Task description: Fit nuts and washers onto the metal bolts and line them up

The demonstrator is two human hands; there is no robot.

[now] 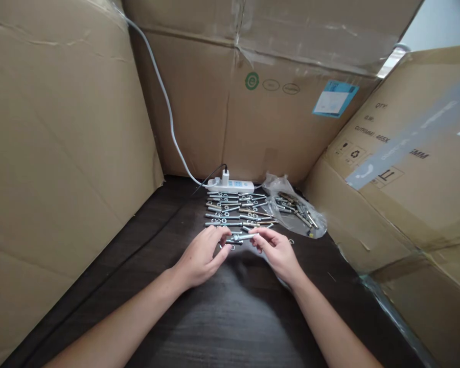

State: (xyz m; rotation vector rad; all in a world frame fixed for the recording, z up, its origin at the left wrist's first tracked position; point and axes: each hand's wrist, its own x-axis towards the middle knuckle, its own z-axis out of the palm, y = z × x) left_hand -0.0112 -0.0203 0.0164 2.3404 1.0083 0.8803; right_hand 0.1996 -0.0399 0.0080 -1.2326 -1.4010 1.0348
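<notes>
My right hand [279, 251] pinches one end of a silvery anchor bolt [247, 236] and holds it nearly level above the table. A nut or wider collar shows at the bolt's left end. Close to that end is my left hand [203, 256], its thumb and index finger apart with nothing plainly gripped between them. Behind the hands, rows of bolts [224, 224] lie sideways on the dark table [230, 327], with small washers [252, 215] among them. A few more metal pieces lie under my fingers, partly hidden.
A clear plastic bag [319, 225] holding several bolts lies at the back right. Behind the rows is a white power strip [235, 186] with a plugged-in adapter [226, 177]. A black cable [153, 235] crosses the table's left side. Cardboard boxes [191, 102] wall in three sides.
</notes>
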